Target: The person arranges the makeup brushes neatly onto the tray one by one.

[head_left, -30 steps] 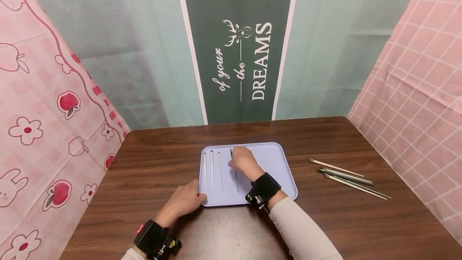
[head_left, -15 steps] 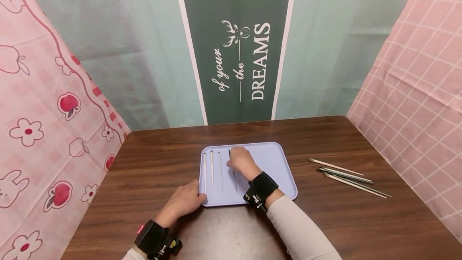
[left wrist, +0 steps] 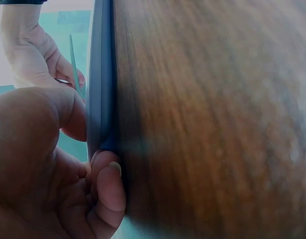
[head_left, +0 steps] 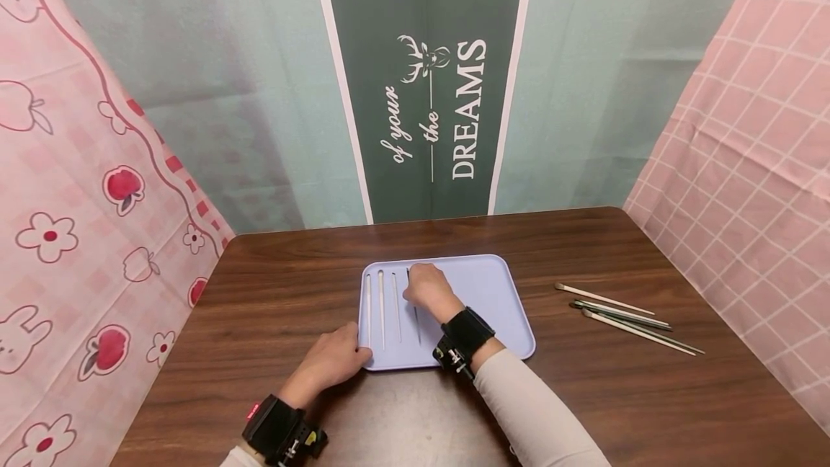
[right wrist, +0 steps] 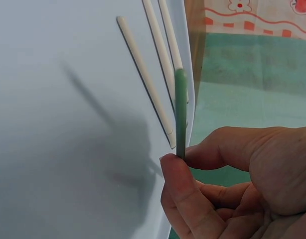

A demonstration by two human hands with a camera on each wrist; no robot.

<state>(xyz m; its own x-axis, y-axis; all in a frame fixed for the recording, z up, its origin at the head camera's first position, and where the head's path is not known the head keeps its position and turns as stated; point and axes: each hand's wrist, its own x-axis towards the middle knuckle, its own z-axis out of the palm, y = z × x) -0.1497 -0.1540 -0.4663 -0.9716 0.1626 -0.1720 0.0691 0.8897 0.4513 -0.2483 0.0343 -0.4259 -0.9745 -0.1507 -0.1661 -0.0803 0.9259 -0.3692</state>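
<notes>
My right hand (head_left: 431,288) pinches a slim green-handled brush (right wrist: 181,112) between thumb and fingers over the lavender tray (head_left: 486,308). Its bare handle end points toward me in the head view, while the hand partly hides the brush's other end. Three cream-handled brushes, a left one (head_left: 369,312), a middle one (head_left: 381,308) and a right one (head_left: 396,312), lie lengthwise side by side at the tray's left. My left hand (head_left: 332,360) grips the tray's near left corner, thumb on the rim and fingertips curled against the outside, as the left wrist view shows.
To the tray's right, several more brushes (head_left: 638,330), cream and green, lie in a loose crossed pile on the wooden table (head_left: 292,265). One cream brush (head_left: 603,298) lies just behind them. Fabric curtains (head_left: 570,92) hang around the table's back and sides.
My right hand has shifted left over the tray with the green brush, bringing it nearer the three cream brushes. The left hand keeps its hold on the tray corner.
</notes>
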